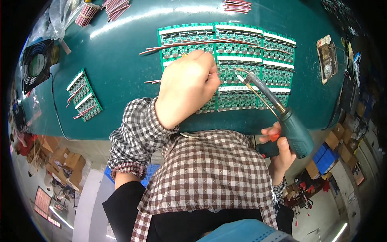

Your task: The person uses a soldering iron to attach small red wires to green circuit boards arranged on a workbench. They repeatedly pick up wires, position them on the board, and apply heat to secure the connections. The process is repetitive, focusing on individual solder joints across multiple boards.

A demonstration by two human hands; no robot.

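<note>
Soldering leads onto a green circuit-board panel on the bench.
Left hand, closed, pinches a wire on the panel; right hand grips the soldering iron, tip just right of the left fingers. Best keep the wire pressed still. The joint itself is hidden under the fist.

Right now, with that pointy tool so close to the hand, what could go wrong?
1. The soldering gun tip sits just beside the left hand, so a slip might burn a finger.
2. Loose red wires lie across the green boards; the tip could scorch one.
3. The right hand holds the gun far from its tip, so aim may wobble.
</note>
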